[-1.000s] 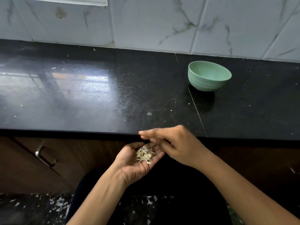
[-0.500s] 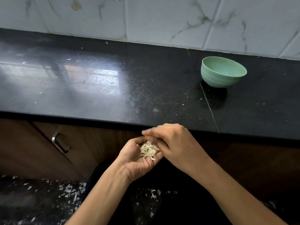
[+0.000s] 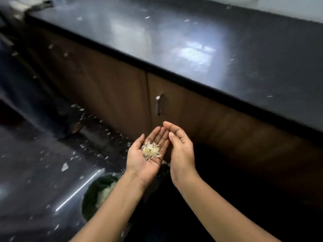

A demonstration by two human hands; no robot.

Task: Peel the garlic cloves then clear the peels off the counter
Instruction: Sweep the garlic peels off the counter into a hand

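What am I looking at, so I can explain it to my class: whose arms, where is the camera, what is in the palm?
No machine: a person works bare-handed, and one camera worn on their head looks down at both arms. The left hand lies palm up, carrying a small heap of garlic peels. The right hand is open beside it, holding nothing. The black counter, flecked with scraps, runs behind; a bin shows below the left forearm.

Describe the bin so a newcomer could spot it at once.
From the dark counter, drop past the brown cabinets to the floor. The bin sits below the left forearm: round, dark green, pale scraps inside, unlike the flat flecks scattered nearby.
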